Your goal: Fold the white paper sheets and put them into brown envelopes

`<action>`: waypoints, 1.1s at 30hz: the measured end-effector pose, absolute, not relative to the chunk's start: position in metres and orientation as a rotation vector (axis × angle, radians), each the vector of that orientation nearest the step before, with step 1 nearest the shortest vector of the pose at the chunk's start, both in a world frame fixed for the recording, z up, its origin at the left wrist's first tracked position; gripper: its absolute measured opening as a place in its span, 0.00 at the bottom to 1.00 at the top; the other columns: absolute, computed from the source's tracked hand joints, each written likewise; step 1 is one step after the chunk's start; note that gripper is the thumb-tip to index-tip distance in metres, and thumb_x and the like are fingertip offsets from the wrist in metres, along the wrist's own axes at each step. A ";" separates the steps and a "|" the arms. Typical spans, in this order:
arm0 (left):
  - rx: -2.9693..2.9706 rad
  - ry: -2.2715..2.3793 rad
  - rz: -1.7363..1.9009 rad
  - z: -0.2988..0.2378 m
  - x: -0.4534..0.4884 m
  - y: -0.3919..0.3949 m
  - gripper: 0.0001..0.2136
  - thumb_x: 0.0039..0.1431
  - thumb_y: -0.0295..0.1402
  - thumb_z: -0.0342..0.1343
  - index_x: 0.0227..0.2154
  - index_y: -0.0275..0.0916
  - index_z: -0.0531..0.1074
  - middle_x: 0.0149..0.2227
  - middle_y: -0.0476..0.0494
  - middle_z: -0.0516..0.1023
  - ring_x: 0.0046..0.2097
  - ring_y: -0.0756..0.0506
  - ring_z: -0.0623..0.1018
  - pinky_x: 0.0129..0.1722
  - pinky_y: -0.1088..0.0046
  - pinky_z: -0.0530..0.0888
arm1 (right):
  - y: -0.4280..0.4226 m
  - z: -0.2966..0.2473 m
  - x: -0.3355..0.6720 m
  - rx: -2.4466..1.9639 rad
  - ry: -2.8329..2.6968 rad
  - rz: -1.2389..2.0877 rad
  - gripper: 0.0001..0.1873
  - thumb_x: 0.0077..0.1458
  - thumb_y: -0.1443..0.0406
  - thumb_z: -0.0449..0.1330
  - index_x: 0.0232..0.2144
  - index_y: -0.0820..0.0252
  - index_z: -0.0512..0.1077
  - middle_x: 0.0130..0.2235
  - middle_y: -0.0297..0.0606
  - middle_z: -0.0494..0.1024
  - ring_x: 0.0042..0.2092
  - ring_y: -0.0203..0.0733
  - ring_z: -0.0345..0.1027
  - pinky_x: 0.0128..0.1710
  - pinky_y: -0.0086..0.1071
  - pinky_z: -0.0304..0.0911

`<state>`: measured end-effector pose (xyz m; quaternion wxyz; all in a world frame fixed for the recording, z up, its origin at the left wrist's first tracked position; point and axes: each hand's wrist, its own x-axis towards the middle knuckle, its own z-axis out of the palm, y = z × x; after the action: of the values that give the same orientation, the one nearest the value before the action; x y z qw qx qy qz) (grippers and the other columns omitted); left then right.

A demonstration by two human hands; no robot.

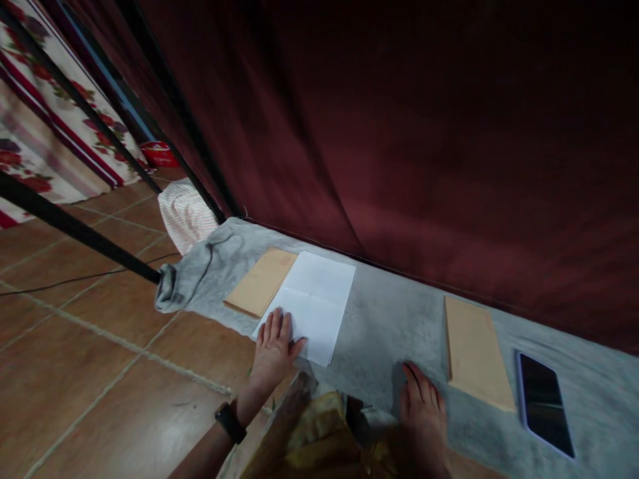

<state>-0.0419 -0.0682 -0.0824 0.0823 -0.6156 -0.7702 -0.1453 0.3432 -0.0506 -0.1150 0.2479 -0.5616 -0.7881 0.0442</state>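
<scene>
We had our left hand (274,342) on the near part of the white paper (317,299), with the fingers out long, a little apart, and the thumb stuck out to the side. They pressed down on it and did not grab it. Our right hand (423,406) was low on the gray cloth (384,313), its fingers close together and a bit bent; we could not tell if they gripped anything. One brown envelope (262,281) lay right at the paper's left side. Another envelope (476,352) lay between our right hand and the phone (545,402). We could not see inside either one.
</scene>
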 end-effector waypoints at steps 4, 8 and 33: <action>-1.873 -2.293 -0.380 -0.087 -0.044 -0.069 0.35 0.67 0.53 0.45 0.65 0.29 0.61 0.67 0.21 0.60 0.69 0.29 0.61 0.63 0.45 0.62 | -0.039 -0.112 0.336 -1.600 -1.922 0.258 0.21 0.65 0.59 0.49 0.52 0.57 0.75 0.53 0.48 0.78 0.50 0.56 0.71 0.53 0.52 0.60; -1.890 -2.285 -0.379 -0.085 -0.046 -0.068 0.35 0.67 0.54 0.45 0.66 0.30 0.61 0.68 0.22 0.60 0.69 0.29 0.61 0.64 0.46 0.61 | -0.014 -0.092 0.292 -1.500 -1.585 0.824 0.21 0.63 0.54 0.51 0.48 0.57 0.76 0.49 0.47 0.80 0.49 0.52 0.73 0.50 0.46 0.67; -1.918 -2.276 -0.448 -0.073 -0.032 -0.075 0.33 0.70 0.48 0.42 0.68 0.26 0.55 0.69 0.20 0.56 0.71 0.30 0.54 0.67 0.44 0.55 | 0.042 -0.045 0.148 -1.470 -1.007 1.619 0.19 0.43 0.57 0.60 0.39 0.57 0.75 0.28 0.32 0.75 0.24 0.37 0.63 0.22 0.30 0.60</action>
<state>-0.0325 -0.0747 -0.0732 0.0659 -0.6359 -0.7545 -0.1486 0.1483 0.0416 -0.0447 0.3588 -0.5701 -0.3904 0.6276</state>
